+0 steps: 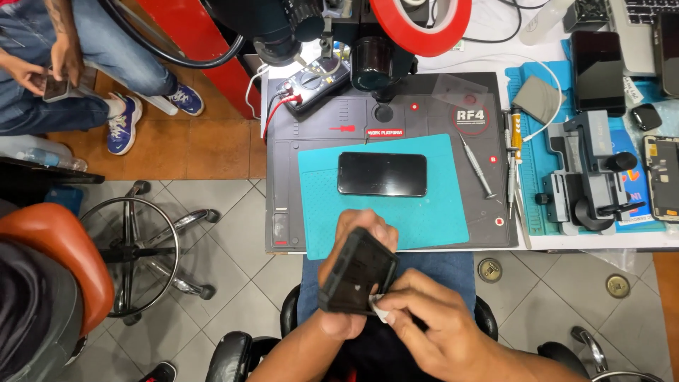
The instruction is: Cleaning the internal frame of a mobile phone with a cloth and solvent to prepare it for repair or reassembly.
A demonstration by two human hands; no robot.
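My left hand point(348, 283) grips a black phone case point(357, 272) over my lap, near the table's front edge. My right hand point(433, 327) presses a small white wipe point(378, 308) against the case's lower corner, fingers pinched on it. A dark phone point(382, 174) lies face up on a teal mat point(438, 212), just beyond my hands, untouched.
A dark work mat point(488, 92) carries a multimeter point(315, 85), a screwdriver point(477, 166) and tweezers. A grey clamp jig point(590, 177), phones and parts sit at right. A red tape ring point(421, 25) hangs above. A stool point(134, 251) and a seated person point(56, 64) are at left.
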